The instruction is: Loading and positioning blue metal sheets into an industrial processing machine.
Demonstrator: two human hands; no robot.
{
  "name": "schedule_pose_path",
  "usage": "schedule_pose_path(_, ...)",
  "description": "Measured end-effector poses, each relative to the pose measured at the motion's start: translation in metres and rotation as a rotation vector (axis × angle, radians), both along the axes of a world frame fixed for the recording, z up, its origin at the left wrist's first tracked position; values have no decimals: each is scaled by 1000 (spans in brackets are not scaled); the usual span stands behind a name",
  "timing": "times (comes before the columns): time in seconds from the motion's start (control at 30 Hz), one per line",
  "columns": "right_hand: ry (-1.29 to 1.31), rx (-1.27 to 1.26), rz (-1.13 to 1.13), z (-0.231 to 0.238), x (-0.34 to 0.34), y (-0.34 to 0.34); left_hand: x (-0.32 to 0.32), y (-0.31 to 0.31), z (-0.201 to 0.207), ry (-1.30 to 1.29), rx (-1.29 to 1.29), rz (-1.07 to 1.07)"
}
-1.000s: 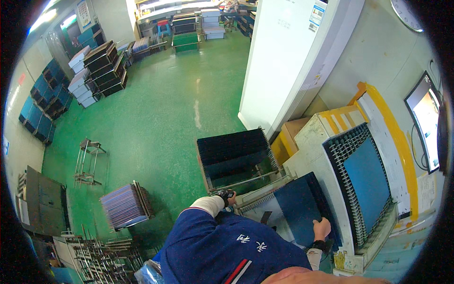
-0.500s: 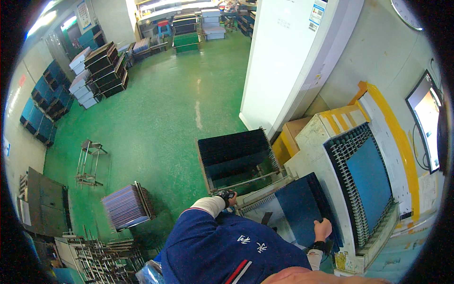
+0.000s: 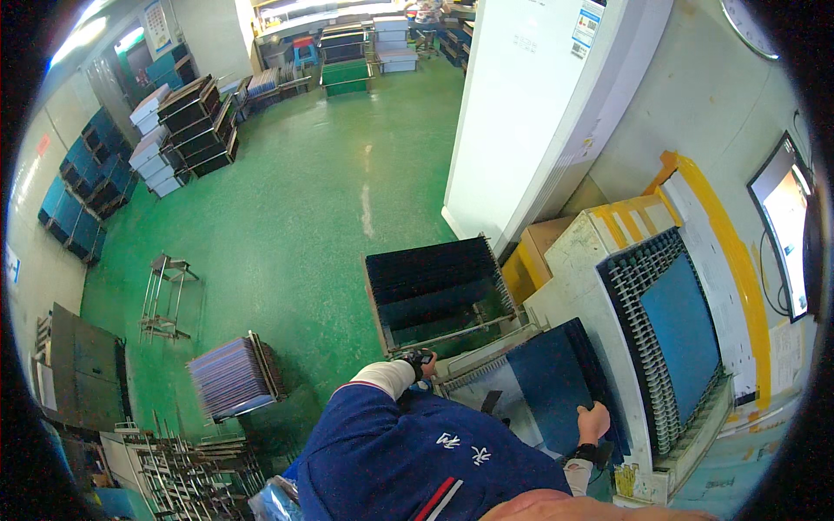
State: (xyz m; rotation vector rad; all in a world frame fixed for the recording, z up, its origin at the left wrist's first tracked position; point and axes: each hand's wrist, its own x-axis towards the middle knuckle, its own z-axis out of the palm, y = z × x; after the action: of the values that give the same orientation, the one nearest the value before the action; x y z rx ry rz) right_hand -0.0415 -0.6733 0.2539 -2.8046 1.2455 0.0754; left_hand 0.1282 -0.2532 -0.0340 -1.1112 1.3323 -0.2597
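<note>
My right hand [image 3: 593, 423] is closed at the near right edge of a dark blue panel [image 3: 547, 369], its thumb side over the surface. The panel lies on a white, slotted work surface [image 3: 473, 382], with more dark panels [image 3: 595, 369] along its right side. My left hand [image 3: 428, 366] is by the left end of that surface, close to the near corner of a rack [image 3: 439, 332] of upright dark panels [image 3: 430, 273]. A dark band and device cover its wrist, and its fingers are mostly hidden.
Right of the work surface is a machine with rows of rollers [image 3: 647, 347] and a blue panel [image 3: 682, 334] on them. A tall white cabinet [image 3: 521, 113] stands ahead. On the green floor to the left are a rack of thin panels [image 3: 230, 378] and a metal stand [image 3: 165, 295].
</note>
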Motion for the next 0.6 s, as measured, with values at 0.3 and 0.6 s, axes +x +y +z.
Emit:
schedule_pose_path(0.3,-25,-22,6,0,0,2,4,3,-7,30,-98,-48)
schedule_pose_path(0.6,-24,-9,10,-5,0,-7,5,4,38,-18,-96,-127)
